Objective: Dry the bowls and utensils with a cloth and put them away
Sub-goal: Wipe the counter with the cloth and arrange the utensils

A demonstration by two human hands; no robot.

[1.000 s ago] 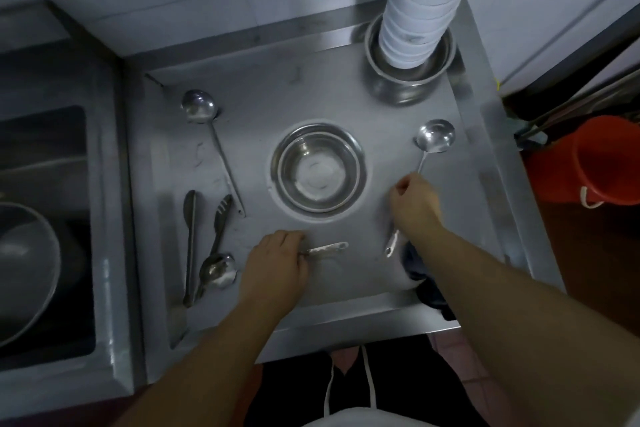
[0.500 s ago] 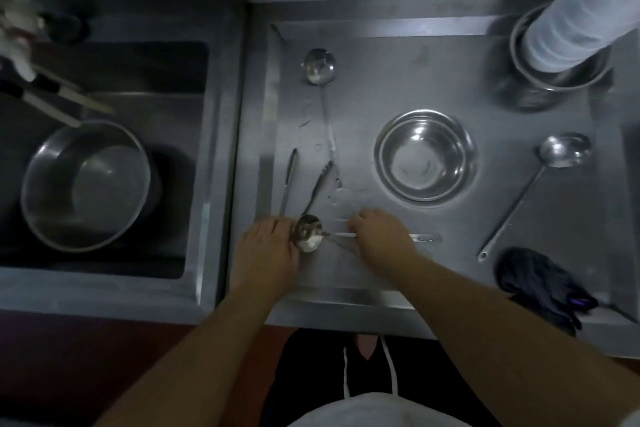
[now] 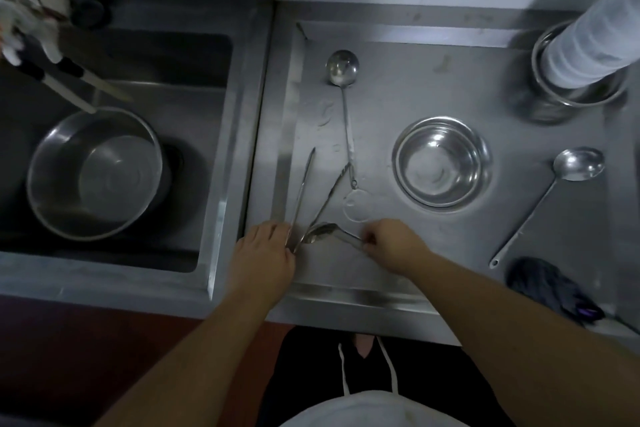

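Left hand [image 3: 263, 262] fingers curl round tongs [image 3: 304, 198] hinge end at tabletop [image 3: 398, 97] near edge. Right hand [image 3: 391, 246] pinches spoon [image 3: 320, 232] handle, bowl between both hands. Dark cloth [image 3: 547, 288] right of right fingers. Beyond fingers: empty steel bowl [image 3: 441, 163], two ladles flanking. Far right: pot [image 3: 568, 94] holds stacked white bowls [image 3: 595, 45]. Left, sink [image 3: 214, 135] holds large bowl [image 3: 93, 173].

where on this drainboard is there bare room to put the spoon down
Bare steel lies between the left ladle and the pot of stacked white bowls, and along the front edge between the right hand and the dark cloth. It is crowded front left: tongs, spoon and left hand bunch together.
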